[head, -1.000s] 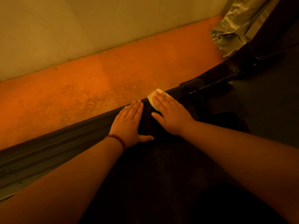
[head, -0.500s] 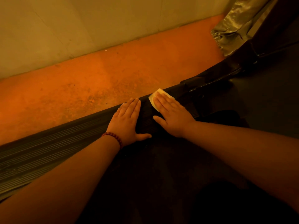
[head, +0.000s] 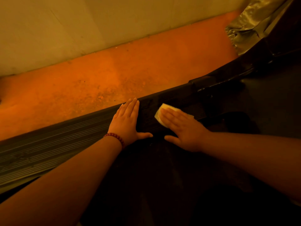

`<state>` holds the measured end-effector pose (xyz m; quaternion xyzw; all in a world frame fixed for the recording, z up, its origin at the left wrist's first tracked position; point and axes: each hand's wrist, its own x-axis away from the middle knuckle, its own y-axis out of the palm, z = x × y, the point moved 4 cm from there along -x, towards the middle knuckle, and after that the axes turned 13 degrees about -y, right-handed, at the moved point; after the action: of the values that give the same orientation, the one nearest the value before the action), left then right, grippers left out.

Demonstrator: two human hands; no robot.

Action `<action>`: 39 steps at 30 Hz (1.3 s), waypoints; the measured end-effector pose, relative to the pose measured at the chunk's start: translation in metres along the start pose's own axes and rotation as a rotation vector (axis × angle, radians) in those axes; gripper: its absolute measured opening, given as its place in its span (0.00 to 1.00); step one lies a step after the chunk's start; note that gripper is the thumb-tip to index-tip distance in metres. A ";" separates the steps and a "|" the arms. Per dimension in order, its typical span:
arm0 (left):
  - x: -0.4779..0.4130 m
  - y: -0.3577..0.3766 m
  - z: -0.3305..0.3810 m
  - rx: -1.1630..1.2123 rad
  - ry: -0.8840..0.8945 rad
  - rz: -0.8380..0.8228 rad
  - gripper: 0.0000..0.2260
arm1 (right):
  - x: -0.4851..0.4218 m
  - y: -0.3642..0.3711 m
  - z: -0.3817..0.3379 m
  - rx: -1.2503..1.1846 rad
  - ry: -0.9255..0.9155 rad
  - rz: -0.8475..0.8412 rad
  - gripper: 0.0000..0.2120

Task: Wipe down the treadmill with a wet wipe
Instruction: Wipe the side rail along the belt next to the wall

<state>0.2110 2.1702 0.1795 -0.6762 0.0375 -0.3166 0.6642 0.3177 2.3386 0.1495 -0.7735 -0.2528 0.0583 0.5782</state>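
head view: a dark treadmill [head: 179, 95] runs lengthwise from lower left to upper right beside an orange floor [head: 97, 75] and pale wall [head: 81, 30]. a person's left hand [head: 127, 121] lies flat on its ribbed side rail [head: 48, 144], fingers [head: 133, 108] straight and together, pointing across the rail toward the floor. just beside it, the right hand [head: 184, 129], fingers straight, presses a folded wet wipe [head: 160, 111] onto the same rail, the pad's visible long side following the rail. a beaded bracelet [head: 116, 138] circles the left wrist.
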 end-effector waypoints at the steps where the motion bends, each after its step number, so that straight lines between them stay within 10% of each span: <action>1: 0.000 0.000 0.000 0.005 -0.005 -0.004 0.55 | 0.009 0.006 -0.004 -0.006 -0.032 -0.030 0.36; 15: -0.002 0.004 0.000 -0.016 -0.008 -0.008 0.56 | -0.005 0.011 -0.015 -0.080 0.232 0.135 0.37; 21: -0.001 0.003 0.000 0.003 -0.011 -0.015 0.55 | -0.017 0.001 0.006 -0.092 0.640 0.227 0.41; 26: 0.000 0.002 -0.006 -0.014 0.002 -0.020 0.55 | -0.022 0.015 -0.040 -0.063 0.422 0.208 0.37; 32: 0.006 0.002 -0.017 -0.057 -0.024 -0.002 0.56 | -0.013 0.007 -0.014 -0.082 0.684 0.203 0.37; 39: 0.003 0.002 -0.016 -0.029 -0.010 0.004 0.56 | -0.030 0.017 -0.050 -0.118 0.394 0.175 0.39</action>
<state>0.2066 2.1542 0.1779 -0.6871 0.0402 -0.3115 0.6551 0.3167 2.2780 0.1436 -0.8215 -0.0699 -0.0592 0.5628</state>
